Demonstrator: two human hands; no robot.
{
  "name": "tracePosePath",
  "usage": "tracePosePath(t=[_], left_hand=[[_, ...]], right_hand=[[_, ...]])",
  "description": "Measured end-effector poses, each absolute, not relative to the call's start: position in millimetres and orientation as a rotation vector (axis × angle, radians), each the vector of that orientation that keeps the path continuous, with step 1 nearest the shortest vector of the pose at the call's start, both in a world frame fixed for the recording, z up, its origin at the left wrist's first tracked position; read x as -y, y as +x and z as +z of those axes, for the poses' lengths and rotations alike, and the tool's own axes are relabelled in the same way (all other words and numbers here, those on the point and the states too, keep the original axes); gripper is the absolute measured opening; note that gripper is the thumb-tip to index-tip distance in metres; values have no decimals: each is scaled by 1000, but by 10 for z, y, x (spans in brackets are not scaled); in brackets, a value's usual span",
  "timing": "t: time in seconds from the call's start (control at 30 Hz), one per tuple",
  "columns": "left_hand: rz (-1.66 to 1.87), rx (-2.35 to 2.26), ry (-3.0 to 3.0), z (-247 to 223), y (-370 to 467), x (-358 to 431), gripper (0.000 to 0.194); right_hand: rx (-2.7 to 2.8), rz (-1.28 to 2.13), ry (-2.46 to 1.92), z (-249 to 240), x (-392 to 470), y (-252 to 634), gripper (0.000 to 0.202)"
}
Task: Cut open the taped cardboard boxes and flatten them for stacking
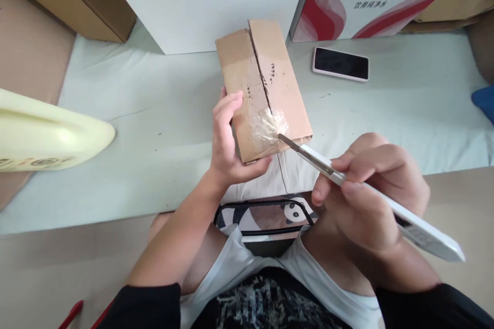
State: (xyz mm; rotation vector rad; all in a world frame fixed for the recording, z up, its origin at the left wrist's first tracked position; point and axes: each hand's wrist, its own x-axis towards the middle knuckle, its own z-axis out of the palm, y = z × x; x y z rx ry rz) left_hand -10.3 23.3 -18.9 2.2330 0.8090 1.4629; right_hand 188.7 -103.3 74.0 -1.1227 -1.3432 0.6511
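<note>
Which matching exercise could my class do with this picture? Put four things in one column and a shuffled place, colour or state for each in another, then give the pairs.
Things:
1. Utility knife
2. Small cardboard box
3. Phone
4. Left hand

Descriptions:
A. Lies flat, dark screen up
B. Holds the box
C. Gripped by the right hand
D. Bears crumpled clear tape

Pairs: 1-C, 2-D, 3-A, 4-B

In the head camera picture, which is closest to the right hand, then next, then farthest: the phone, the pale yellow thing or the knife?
1. Knife: held in the right hand.
2. Phone: ahead of that hand.
3. Pale yellow thing: way over at the left edge.
</note>
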Motion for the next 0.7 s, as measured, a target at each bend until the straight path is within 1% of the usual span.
tracePosePath(t=[0.13,0.37,0.5,0.6,0.7], left_hand=[[1483,-834,2168,-190,-94,-210,97],[1581,-918,2201,-208,-82,-213,94],[1578,-826,2245,-167,-87,-213,85],[1597,-828,2241,-150,-94,-203,81],[1596,-920,2233,-150,-90,-183,83]], right_hand=[[1351,723,-996,715,1018,1916,18],[1266,732,-978,746,960,1835,13],[1313,607,-998,737,863,1821,10],[1320,586,-1023,721,803,1814,16],[1314,597,-1036,736,798,1817,19]])
